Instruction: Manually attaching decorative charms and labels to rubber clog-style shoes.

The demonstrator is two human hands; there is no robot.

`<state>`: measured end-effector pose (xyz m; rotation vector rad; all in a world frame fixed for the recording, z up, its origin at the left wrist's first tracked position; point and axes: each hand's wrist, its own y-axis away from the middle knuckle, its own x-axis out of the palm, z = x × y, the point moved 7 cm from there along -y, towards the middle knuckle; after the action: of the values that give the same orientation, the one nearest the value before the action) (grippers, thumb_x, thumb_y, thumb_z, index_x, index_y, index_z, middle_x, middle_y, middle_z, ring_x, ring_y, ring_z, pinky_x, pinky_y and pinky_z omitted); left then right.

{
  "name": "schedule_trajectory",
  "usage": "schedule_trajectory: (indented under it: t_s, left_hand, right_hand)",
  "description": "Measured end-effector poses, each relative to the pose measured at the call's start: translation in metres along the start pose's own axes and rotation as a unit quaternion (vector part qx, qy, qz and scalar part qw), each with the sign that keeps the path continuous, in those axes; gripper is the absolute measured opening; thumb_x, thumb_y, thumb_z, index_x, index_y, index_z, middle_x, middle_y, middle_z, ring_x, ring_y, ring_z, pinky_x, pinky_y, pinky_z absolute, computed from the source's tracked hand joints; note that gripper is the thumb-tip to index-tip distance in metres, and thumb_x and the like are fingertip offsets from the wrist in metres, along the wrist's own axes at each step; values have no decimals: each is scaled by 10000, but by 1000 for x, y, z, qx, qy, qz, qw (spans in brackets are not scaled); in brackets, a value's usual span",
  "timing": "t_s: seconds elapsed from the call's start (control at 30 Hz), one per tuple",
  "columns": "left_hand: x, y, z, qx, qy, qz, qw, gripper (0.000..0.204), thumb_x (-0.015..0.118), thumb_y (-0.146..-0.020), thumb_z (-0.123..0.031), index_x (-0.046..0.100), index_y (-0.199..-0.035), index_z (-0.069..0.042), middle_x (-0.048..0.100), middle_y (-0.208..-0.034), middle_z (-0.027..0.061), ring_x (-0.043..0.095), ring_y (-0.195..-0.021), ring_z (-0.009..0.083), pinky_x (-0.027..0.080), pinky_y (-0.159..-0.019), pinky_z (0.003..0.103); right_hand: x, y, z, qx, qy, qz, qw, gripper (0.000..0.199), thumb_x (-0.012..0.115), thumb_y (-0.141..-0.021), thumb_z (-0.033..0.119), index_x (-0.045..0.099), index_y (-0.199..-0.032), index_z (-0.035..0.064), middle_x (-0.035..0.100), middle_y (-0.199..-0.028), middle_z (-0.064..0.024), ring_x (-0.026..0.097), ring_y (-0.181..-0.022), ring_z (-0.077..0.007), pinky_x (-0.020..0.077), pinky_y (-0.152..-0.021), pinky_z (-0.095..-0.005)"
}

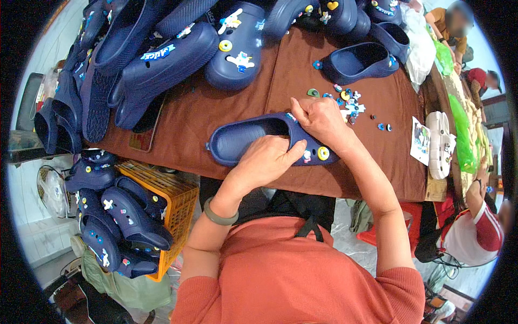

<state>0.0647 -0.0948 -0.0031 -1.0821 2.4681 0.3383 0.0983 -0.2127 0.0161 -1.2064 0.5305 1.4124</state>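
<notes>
A navy blue foam clog lies sideways on the brown cloth, its heel toward the left. My left hand grips it at the foot opening, with the fingers inside, out of sight, and the thumb over the upper. Fingers curled, my right hand presses on the far side of the clog's upper; whatever is beneath its fingertips is hidden. A yellow-and-white ring charm and a small pinkish charm sit on the near side of the toe. Just beyond my right hand is a scatter of small shoe charms.
Decorated navy clogs are heaped along the far and left sides of the table. One clog without visible top charms lies far right. A white clog and printed card rest rightward. An orange crate stands lower left. Other people sit at right.
</notes>
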Motion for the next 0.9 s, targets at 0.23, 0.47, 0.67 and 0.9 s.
schedule_trajectory:
  t_s: [0.23, 0.47, 0.67, 0.9]
  left_hand:
    - [5, -1, 8, -19, -12, 0, 1000, 480, 506, -938, -385, 605, -749, 44, 586, -667, 239, 608, -648, 368, 441, -618, 438]
    - [1, -3, -2, 13, 4, -9, 1000, 459, 467, -936, -368, 605, -757, 31, 600, -725, 269, 604, -721, 432, 451, -648, 511]
    - [4, -6, 1, 13, -6, 3, 1000, 437, 467, -934, -361, 612, -788, 24, 602, -740, 271, 598, -731, 443, 451, -653, 517]
    - [1, 0, -1, 33, -3, -10, 999, 419, 459, -934, -343, 613, -798, 22, 600, -745, 274, 590, -725, 447, 436, -657, 522]
  right_hand:
    - [5, -6, -1, -33, -9, 47, 998, 306, 525, -936, 326, 582, -901, 27, 585, -793, -184, 595, -741, -389, 481, -662, -464]
    - [0, -5, 14, -89, -192, 92, 973, 297, 524, -942, 323, 550, -917, 28, 565, -866, -160, 579, -811, -382, 471, -707, -453]
    - [4, -19, 17, -61, -130, 86, 986, 356, 458, -960, 346, 573, -839, 31, 598, -800, -189, 593, -794, -396, 480, -694, -469]
    - [4, -16, 21, -69, -181, 37, 980, 336, 525, -927, 245, 540, -680, 18, 567, -666, -200, 584, -662, -402, 457, -577, -469]
